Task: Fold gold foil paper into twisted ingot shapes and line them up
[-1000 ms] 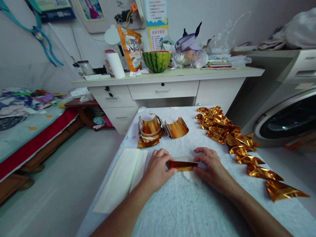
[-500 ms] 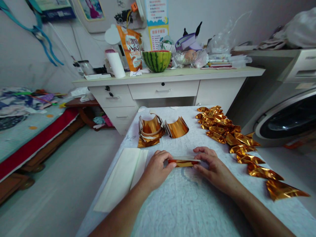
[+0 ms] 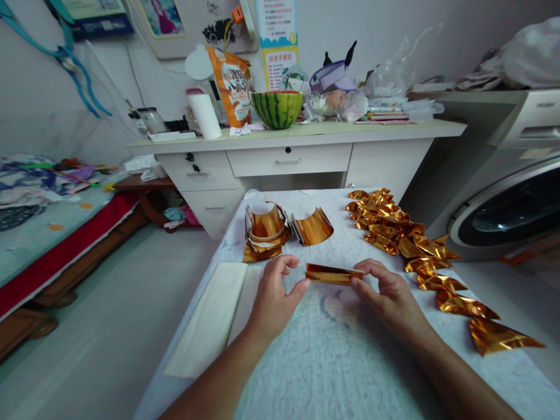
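Note:
A narrow folded strip of gold foil paper [image 3: 333, 275] is raised a little over the cloth-covered table [image 3: 324, 373]. My right hand [image 3: 387, 294] pinches its right end between thumb and fingers. At the strip's left end is my left hand [image 3: 277, 291], its thumb and fingers spread apart, the thumb tip near the foil. Curled gold sheets lie beyond the hands, a stack [image 3: 266, 230] on the left and a smaller curl [image 3: 314, 226] beside it. White paper sheets [image 3: 210, 321] lie left of my left hand.
Many folded gold foil pieces [image 3: 394, 224] run down the table's right side. Behind the table stands a white desk [image 3: 289, 160] with a watermelon-patterned bowl [image 3: 277, 109] and an orange pouch [image 3: 234, 87]. A washing machine [image 3: 516, 175] is at the right, a bed [image 3: 65, 239] at the left.
The gold strip has risen and moved slightly right, and its right end is now pinched by my right hand. My left hand's fingers have opened away from its left end. The pale edge no longer shows.

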Demonstrator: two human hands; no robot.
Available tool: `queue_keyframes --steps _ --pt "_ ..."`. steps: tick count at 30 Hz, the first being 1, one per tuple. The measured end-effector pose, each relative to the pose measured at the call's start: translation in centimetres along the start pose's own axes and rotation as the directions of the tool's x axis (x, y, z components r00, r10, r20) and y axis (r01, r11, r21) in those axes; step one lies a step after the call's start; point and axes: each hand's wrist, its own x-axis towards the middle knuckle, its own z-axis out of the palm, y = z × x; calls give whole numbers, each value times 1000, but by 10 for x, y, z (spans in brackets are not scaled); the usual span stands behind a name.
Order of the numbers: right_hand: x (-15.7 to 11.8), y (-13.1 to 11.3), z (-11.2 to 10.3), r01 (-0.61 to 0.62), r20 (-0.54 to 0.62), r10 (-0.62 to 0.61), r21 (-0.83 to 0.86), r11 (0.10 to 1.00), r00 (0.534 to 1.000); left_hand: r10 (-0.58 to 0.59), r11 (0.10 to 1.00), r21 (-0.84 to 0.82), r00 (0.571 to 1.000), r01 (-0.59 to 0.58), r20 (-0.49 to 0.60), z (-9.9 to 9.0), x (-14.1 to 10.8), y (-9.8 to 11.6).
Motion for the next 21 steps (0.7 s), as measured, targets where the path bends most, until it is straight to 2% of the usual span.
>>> queue_keyframes --steps 1,3,7,10,13,17,21 --pt "0 0 -1 18 -39 -19 -31 999 999 30 999 25 999 -29 -43 -1 -1 2" --pt "0 -2 -2 81 -112 -96 -131 988 989 98 993 65 994 -94 -57 -2 -4 9" --pt "-1 -9 0 199 -171 -285 -394 897 943 215 974 62 974 -220 79 0 -12 25" --pt "-2 -12 5 209 -149 -331 -524 826 932 219 975 12 965 -223 143 4 -17 31" --pt "-3 -14 9 204 -117 -328 -577 791 938 156 988 -22 972 -154 177 8 -20 32" --pt "-4 -18 15 200 -101 -323 -602 773 941 17 997 -77 974 1 228 10 -19 31" --pt "-6 -23 20 232 -52 -335 -621 748 941 -134 949 -237 944 210 302 13 -15 30"
